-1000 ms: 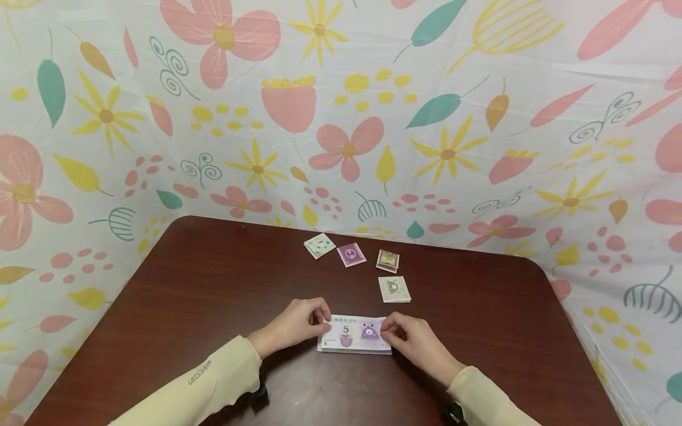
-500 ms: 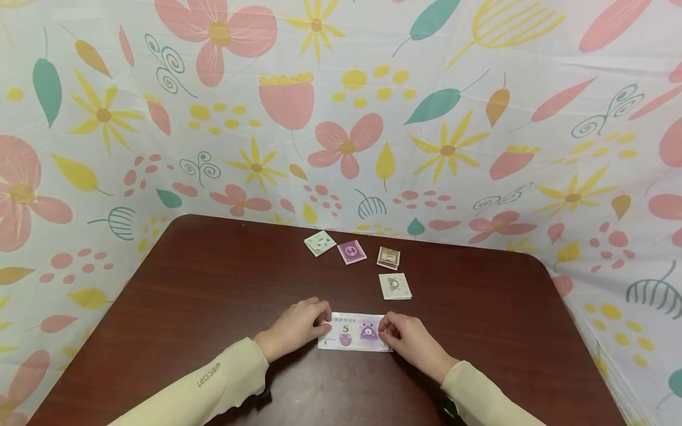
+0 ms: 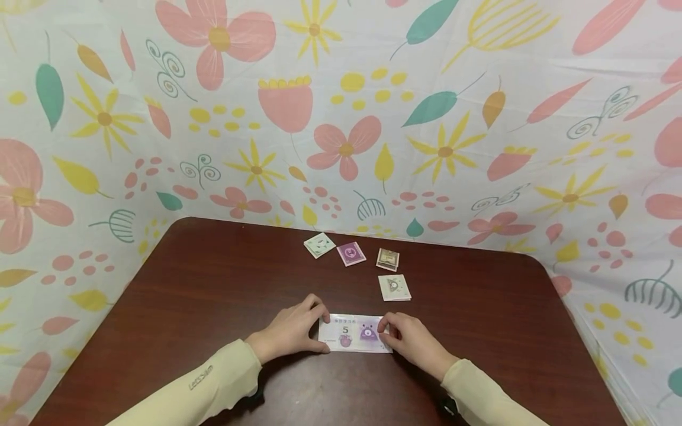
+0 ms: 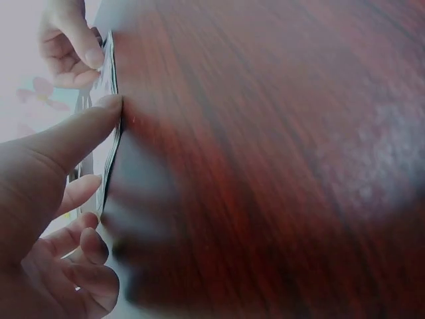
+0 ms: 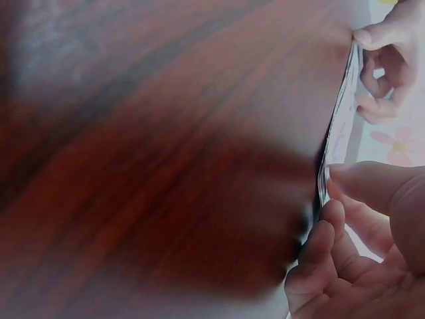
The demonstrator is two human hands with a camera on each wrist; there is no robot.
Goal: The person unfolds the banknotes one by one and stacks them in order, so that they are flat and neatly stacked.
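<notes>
In the head view a thin stack of purple-and-white play banknotes (image 3: pixel 346 334) lies at the table's front middle, the top one marked 5 with a cartoon monster. My left hand (image 3: pixel 290 331) spans its left end, thumb at the near corner and index finger at the far corner. At the other end my right hand (image 3: pixel 415 340) pinches the edge between thumb and fingers. Seen from the left wrist, the thumb (image 4: pixel 99 119) presses the stack's near edge. The right wrist view shows several layered edges of the banknotes (image 5: pixel 340 113) beside the right thumb.
Behind the stack lie folded play notes: a green one (image 3: pixel 319 245), a purple one (image 3: pixel 351 254), a brown one (image 3: pixel 388 259) and a grey-white one (image 3: pixel 394 287). They rest on a dark red-brown table (image 3: pixel 224 272), with a floral cloth (image 3: pixel 341 195) hanging behind it.
My left thumb and index finger have spread apart to the stack's two left corners. The banknotes, at first uneven with lower ones showing below the top one, now line up. The right hand stays nearly in place.
</notes>
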